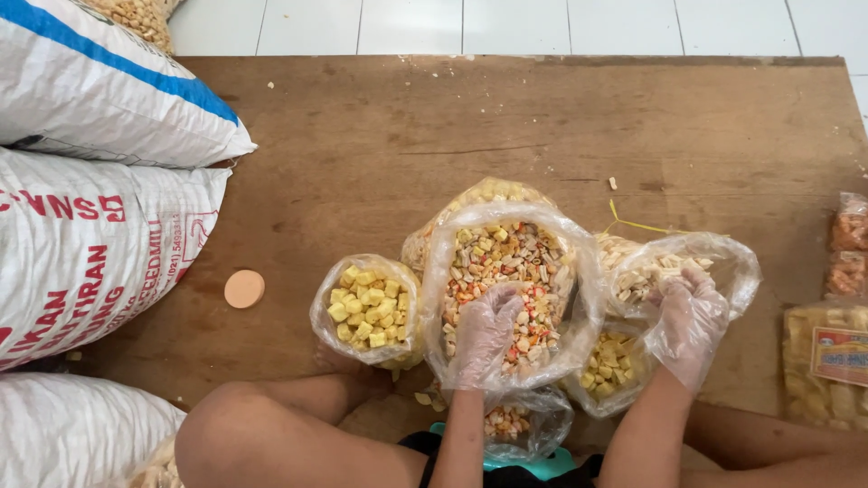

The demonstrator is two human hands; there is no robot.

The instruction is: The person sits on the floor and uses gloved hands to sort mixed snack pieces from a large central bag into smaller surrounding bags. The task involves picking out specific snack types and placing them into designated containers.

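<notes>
While both hands wear thin clear plastic gloves, the left hand [484,333] sits inside the big clear bag of mixed crackers [511,289] at board centre, fingers curled loosely together down into the mix; can't tell if they're pinching any pieces. Right hand [689,318] is at the mouth of the bag of pale stick crackers [665,271], at 3 o'clock from the mixed bag, fingers bent and resting on the bag's rim, probably gripping the plastic, though glove glare blurs it. Bag of yellow cubes [366,309] stands open at 9 o'clock from the mixed bag, touching it. Smaller bag of yellow pieces [610,366] sits at 4 o'clock, under the right wrist. Another filled bag [484,194] leans behind at 12 o'clock. Small bag of mixed bits [515,423] at 6 o'clock, near the lap. Everything rests on a brown wooden board [380,145]. Round orange lid [244,289] lies alone at 9 o'clock, well apart from the bags. White woven sacks [90,244] stacked at far 9 o'clock. Packed snack packets [832,361] at far 3 o'clock.
</notes>
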